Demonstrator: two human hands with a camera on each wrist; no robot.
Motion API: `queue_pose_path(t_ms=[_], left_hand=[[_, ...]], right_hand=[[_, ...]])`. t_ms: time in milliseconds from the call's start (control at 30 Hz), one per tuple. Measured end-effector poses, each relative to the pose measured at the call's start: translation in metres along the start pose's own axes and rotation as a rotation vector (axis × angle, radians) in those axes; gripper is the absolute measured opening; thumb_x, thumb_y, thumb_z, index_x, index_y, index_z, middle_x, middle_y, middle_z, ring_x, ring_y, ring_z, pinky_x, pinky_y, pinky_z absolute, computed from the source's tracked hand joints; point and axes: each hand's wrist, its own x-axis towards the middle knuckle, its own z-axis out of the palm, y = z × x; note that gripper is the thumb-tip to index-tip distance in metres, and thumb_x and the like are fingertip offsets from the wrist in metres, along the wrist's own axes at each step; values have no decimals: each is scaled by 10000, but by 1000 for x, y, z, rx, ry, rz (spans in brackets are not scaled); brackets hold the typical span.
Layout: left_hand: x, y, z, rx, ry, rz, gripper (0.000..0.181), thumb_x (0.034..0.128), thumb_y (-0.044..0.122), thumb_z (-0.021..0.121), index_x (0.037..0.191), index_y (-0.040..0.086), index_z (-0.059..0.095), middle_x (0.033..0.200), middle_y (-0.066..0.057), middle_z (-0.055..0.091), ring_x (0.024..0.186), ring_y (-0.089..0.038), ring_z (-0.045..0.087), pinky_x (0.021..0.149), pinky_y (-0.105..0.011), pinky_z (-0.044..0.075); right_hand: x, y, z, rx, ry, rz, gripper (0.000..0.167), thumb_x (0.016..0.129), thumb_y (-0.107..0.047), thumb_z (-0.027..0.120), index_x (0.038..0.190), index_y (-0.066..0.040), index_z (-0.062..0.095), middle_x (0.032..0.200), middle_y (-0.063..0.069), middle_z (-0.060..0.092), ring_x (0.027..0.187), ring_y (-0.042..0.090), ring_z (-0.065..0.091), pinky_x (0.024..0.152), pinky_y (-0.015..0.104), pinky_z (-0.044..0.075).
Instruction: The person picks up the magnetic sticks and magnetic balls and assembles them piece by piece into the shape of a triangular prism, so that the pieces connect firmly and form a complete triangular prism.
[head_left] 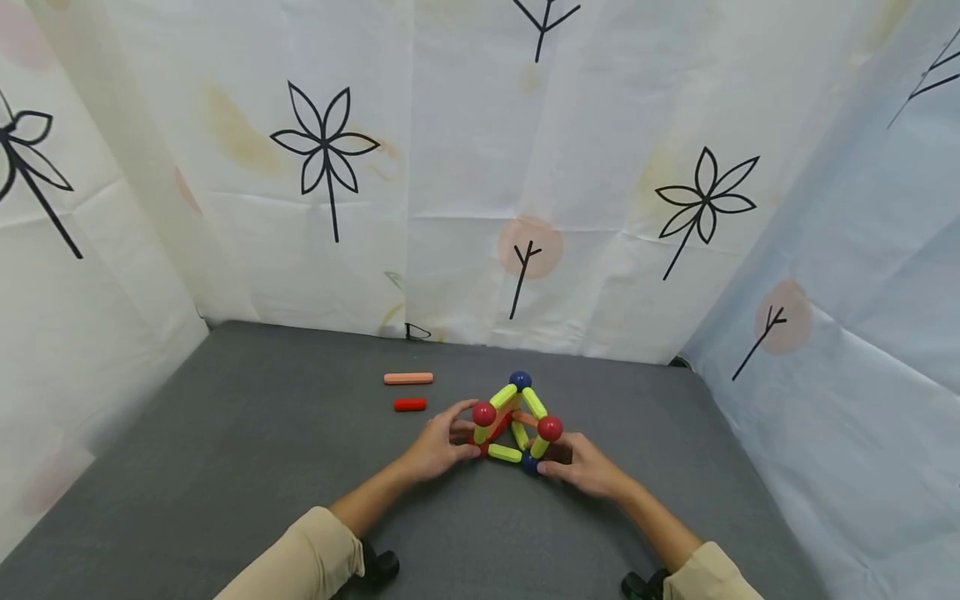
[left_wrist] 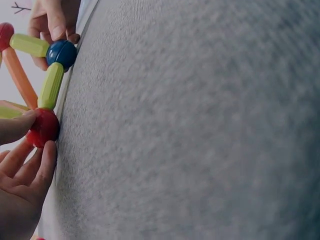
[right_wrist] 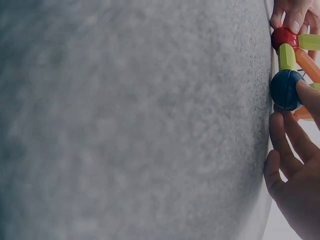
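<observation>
A frame of colored rods and balls stands on the grey table between both hands. My left hand pinches the lower red ball at its front left corner, thumb on one side and fingers on the other. At the front right corner, my right hand grips the lower blue ball between thumb and fingers. A yellow-green rod joins these two balls. Higher up are two red balls, the left one and the right one, with a blue ball at the back. Orange rods run inside, partly hidden.
Left of the frame, an orange rod and a shorter red rod lie loose on the grey tabletop. White cloth walls with plant drawings enclose the table's back and sides.
</observation>
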Motion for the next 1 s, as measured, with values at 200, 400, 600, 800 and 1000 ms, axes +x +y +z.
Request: queue_pose_path(t_ms=[200, 400, 600, 800, 1000], left_hand=[[0, -4, -3, -5, 7, -17, 694, 882, 0, 727, 1491, 28, 393, 1290, -192, 638, 1233, -332, 588, 987, -488, 482], [-5, 3, -11, -54, 22, 32, 621, 877, -96, 682, 1443, -29, 438, 1215, -246, 658, 1142, -363, 638, 902, -448, 540], [0, -3, -40, 22, 82, 23, 426, 908, -41, 676, 1321, -11, 576, 1036, -145, 735, 960, -244, 706, 790, -285, 562], [9, -9, -79, 129, 297, 50, 366, 905, -30, 688, 1263, -26, 611, 1040, -149, 736, 982, -293, 681, 782, -375, 547], [12, -29, -108, 217, 450, -14, 469, 917, -40, 669, 1368, -20, 540, 1242, -224, 650, 1167, -378, 596, 873, -511, 527]], right_hand=[[3, 4, 3, 10, -8, 31, 319, 969, -97, 643, 1261, 28, 622, 1196, 166, 669, 994, 217, 624, 859, 287, 508], [3, 3, 4, 17, -3, 40, 299, 968, -92, 643, 1249, 12, 633, 1202, 160, 669, 995, 234, 617, 870, 288, 503], [3, 2, 3, -6, -11, 68, 348, 965, -132, 659, 1277, 15, 620, 1168, 130, 680, 980, 196, 613, 857, 279, 501], [3, 3, 2, -6, -12, 47, 313, 962, -124, 657, 1250, -3, 637, 1110, 90, 680, 931, 155, 602, 817, 287, 500], [4, 5, 3, -7, -11, 8, 316, 964, -108, 652, 1256, 11, 632, 1153, 133, 678, 962, 173, 613, 843, 288, 505]])
